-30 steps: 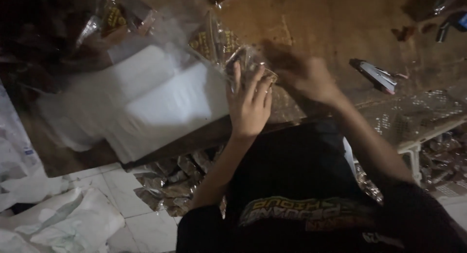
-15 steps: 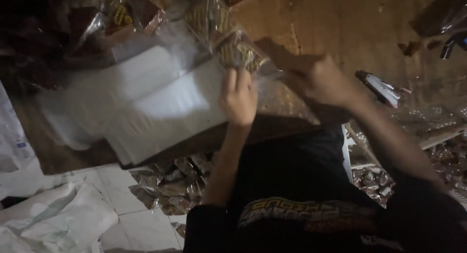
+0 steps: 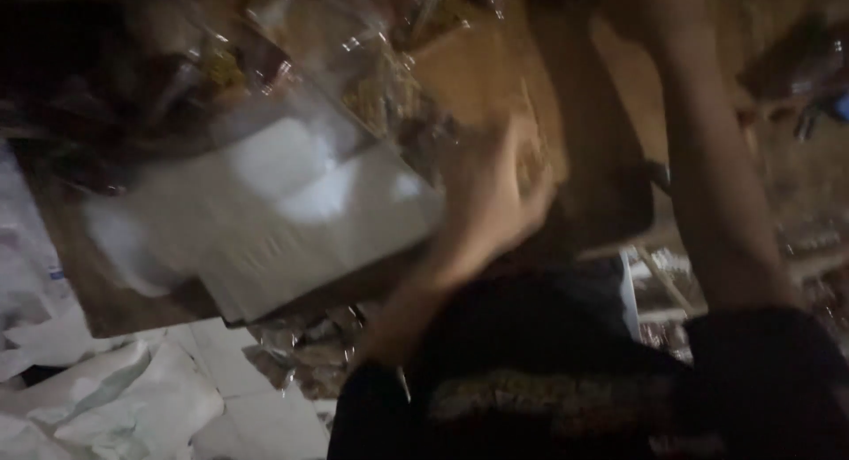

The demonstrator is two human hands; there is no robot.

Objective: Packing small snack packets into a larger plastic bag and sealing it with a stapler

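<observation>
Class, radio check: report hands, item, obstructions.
Left hand blurred over the table edge, grip unclear. Right hand out of frame. Clear snack packets just beyond. White paper stack beside it.

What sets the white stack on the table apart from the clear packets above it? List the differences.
The white stack is flat, opaque and plain; the clear packets are see-through, shiny and crinkled, with brownish contents showing inside. The white stack lies squarely near the table's front edge, while the clear packets sit heaped further back. The left hand is blurred beside the white stack's corner, below the clear packets. Both rest on the wooden table.
</observation>
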